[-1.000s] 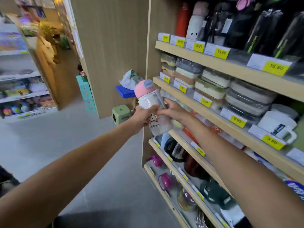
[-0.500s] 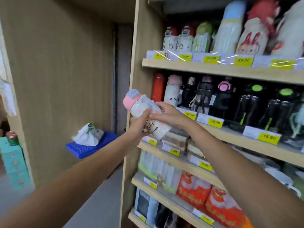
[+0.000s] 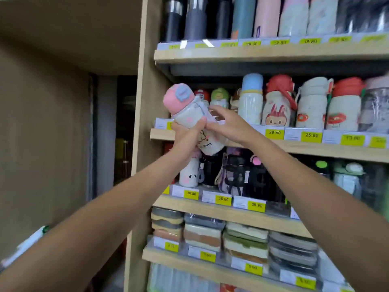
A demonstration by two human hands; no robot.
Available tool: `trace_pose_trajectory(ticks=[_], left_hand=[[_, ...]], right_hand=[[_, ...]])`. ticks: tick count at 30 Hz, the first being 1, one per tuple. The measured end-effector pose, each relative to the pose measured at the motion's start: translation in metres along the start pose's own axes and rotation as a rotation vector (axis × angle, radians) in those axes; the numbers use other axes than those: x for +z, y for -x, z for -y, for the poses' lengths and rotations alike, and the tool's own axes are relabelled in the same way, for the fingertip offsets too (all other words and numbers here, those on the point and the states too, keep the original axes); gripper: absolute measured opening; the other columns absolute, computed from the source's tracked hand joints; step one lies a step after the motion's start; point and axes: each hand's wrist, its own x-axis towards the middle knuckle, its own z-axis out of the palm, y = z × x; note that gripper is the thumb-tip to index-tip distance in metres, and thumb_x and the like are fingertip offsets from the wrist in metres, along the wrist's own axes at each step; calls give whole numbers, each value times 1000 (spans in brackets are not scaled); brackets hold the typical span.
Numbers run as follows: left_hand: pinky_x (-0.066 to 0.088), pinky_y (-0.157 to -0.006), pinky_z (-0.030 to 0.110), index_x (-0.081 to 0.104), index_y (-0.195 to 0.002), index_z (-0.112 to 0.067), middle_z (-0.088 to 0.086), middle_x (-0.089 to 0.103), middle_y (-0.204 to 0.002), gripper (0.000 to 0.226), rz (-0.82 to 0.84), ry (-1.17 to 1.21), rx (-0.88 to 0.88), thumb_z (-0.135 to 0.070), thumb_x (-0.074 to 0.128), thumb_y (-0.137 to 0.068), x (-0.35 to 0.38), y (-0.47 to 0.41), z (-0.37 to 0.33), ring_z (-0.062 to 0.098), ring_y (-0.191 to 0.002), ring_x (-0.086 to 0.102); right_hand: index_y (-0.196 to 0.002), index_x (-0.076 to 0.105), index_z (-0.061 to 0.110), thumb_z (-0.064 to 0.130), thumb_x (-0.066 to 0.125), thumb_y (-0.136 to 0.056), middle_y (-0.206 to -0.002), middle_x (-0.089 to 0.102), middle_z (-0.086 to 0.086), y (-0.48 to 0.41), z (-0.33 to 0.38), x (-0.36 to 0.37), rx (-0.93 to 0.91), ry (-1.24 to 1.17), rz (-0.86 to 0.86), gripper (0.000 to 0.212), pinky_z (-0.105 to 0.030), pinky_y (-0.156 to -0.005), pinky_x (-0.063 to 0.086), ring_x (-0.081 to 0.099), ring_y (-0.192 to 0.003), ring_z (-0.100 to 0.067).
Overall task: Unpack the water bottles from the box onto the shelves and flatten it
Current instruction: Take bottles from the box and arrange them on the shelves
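Pink-capped water bottle (image 3: 189, 116), tilted left, is held in the air at the left end of the kids'-bottle shelf (image 3: 315, 149). Left grip (image 3: 185, 134) is clamped round its middle from below; right grip (image 3: 229, 125) pinches its right side. Not yet shelved. Box out of view; flattening presumably pending.

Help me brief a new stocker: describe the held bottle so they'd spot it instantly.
On the wooden shelf unit, find the shelf of cartoon bottles. At its left end, the left hand and right hand hold a white bottle. Unlike its upright neighbours, it tilts left under a pink cap.
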Motion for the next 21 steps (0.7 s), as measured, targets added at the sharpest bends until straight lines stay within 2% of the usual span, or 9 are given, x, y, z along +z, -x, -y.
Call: trace_pose_trajectory(ticks=[2, 5, 7, 8, 11, 14, 18, 21], left_hand=[[52, -91, 37, 23, -129, -9, 3, 49, -122, 67, 26, -28, 92, -31, 68, -84, 13, -18, -5, 17, -109, 58], [49, -83, 22, 25, -126, -8, -2, 46, -115, 65, 36, -71, 221, -31, 69, -84, 27, -42, -16, 3, -96, 54], [46, -76, 8, 25, -128, -7, -2, 46, -117, 69, 19, -109, 303, -31, 70, -83, 36, -55, -24, -2, -94, 51], [45, -77, 7, 24, -130, -6, 0, 46, -121, 71, 19, -115, 328, -31, 70, -82, 42, -63, -26, -1, -97, 51], [44, -99, 28, 18, -134, -5, 8, 41, -134, 76, 44, -111, 342, -24, 71, -83, 57, -80, -26, 14, -116, 48], [44, -99, 32, 16, -135, -4, 10, 38, -135, 79, 60, -206, 373, -22, 71, -82, 68, -98, -17, 20, -123, 45], [45, -97, 40, 22, -133, -5, 10, 41, -131, 81, 75, -407, 394, -29, 73, -77, 78, -119, -1, 25, -118, 48], [47, -94, 43, 28, -128, -4, 6, 41, -125, 75, 110, -530, 360, -37, 72, -76, 87, -129, 8, 22, -100, 55]], right_hand=[[-140, 42, 17, 26, 61, -88, -137, 50, -1, -12, -9, -12, 7, 37, -139, 56, -24, -100, 38, 48, -123, -15], [-133, 48, 11, 18, 57, -89, -130, 55, -3, -21, -24, -24, -19, 64, -358, 46, -19, -94, 36, 51, -118, -17], [-133, 48, 9, 17, 54, -89, -132, 53, -6, -27, -38, -30, -22, 148, -474, 45, -28, -98, 38, 49, -120, -21], [-133, 47, 8, 17, 53, -88, -134, 51, -8, -32, -46, -33, -14, 202, -523, 46, -33, -100, 38, 47, -122, -23], [-137, 40, 6, 17, 53, -89, -137, 43, -13, -42, -65, -39, 56, 315, -607, 51, -36, -102, 33, 38, -128, -29], [-140, 32, 5, 20, 54, -89, -143, 33, -16, -51, -80, -37, 134, 455, -596, 58, -40, -103, 32, 31, -131, -33], [-143, 25, 8, 27, 58, -87, -145, 27, -15, -57, -93, -26, 249, 537, -584, 68, -46, -95, 41, 29, -131, -35], [-143, 25, 8, 31, 63, -85, -146, 26, -16, -60, -101, -18, 284, 614, -612, 74, -46, -94, 41, 29, -131, -36]])
